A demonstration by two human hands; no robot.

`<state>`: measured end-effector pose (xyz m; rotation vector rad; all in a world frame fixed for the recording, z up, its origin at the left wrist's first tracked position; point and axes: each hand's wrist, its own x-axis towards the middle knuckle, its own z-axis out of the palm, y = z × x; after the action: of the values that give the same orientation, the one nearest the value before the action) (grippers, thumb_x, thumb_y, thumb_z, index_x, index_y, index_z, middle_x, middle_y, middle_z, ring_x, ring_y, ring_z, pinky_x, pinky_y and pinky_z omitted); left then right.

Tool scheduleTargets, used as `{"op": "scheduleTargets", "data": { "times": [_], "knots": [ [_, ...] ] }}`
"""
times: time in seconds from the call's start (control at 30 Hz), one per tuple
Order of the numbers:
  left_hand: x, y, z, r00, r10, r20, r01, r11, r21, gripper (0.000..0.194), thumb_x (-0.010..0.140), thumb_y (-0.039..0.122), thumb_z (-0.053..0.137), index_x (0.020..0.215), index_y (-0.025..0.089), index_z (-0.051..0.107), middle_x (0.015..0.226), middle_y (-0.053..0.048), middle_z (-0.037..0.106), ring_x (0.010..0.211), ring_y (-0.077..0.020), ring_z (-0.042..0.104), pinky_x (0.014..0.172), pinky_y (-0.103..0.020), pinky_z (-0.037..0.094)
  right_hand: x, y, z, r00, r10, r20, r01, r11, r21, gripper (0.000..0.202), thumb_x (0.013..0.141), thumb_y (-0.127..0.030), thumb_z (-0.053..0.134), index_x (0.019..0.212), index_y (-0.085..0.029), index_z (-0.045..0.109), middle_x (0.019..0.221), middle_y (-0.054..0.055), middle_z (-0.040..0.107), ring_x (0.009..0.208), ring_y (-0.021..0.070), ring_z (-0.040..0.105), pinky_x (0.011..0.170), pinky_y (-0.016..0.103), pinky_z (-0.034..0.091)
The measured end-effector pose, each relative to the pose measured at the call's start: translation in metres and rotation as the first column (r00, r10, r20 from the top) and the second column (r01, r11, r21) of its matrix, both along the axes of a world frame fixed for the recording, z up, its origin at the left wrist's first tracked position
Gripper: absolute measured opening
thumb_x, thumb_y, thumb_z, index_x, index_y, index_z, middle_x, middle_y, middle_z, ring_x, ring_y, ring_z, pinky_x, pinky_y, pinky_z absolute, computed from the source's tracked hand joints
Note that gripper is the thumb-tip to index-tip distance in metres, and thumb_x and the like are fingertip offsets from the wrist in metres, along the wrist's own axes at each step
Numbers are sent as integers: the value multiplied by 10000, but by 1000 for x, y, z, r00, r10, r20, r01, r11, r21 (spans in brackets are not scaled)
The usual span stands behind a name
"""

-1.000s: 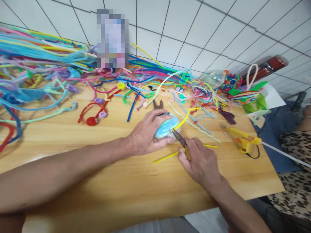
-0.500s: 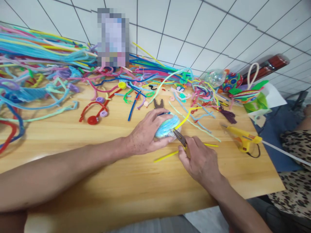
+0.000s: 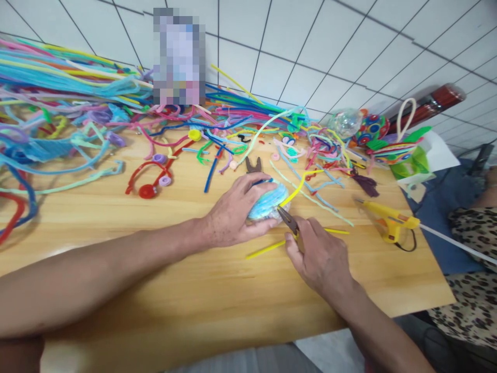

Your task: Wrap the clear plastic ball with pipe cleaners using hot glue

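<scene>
My left hand (image 3: 236, 212) is wrapped round a light-blue, fuzzy rounded piece (image 3: 266, 202) and presses it on the table. In my right hand (image 3: 322, 254) is a pair of needle-nose pliers (image 3: 288, 219); their tip touches the lower right side of the blue piece. A yellow pipe cleaner (image 3: 298, 189) bends up and away from that same spot. Beneath the pliers lies another yellow pipe cleaner (image 3: 267, 250), partly hidden by my right hand. Just beyond my left fingers the dark jaws of a second tool (image 3: 253, 165) show; the rest of it is hidden.
A yellow glue gun (image 3: 390, 220) lies on the right of the wooden table (image 3: 202, 305). Pipe cleaners (image 3: 77, 77) pile up along the tiled wall. Decorated balls (image 3: 368, 129) stand at the back right. Someone in leopard-print clothing (image 3: 471, 295) sits beyond the right edge.
</scene>
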<state>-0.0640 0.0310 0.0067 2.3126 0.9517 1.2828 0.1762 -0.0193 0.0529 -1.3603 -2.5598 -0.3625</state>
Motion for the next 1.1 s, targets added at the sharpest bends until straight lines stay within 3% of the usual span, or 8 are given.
{"op": "scheduleTargets", "data": {
  "times": [1.1],
  "knots": [
    [1, -1, -2, 1000, 7, 0, -7, 1000, 27, 651, 964, 431, 717, 1514, 244, 425, 1468, -197, 535, 1388, -349, 554, 1133, -571, 528, -2, -3, -1, 1000, -28, 2, 29, 999, -17, 276, 1075, -294, 461, 1215, -148, 649, 845, 30, 718, 615, 171, 668, 543, 299, 373]
  ]
}}
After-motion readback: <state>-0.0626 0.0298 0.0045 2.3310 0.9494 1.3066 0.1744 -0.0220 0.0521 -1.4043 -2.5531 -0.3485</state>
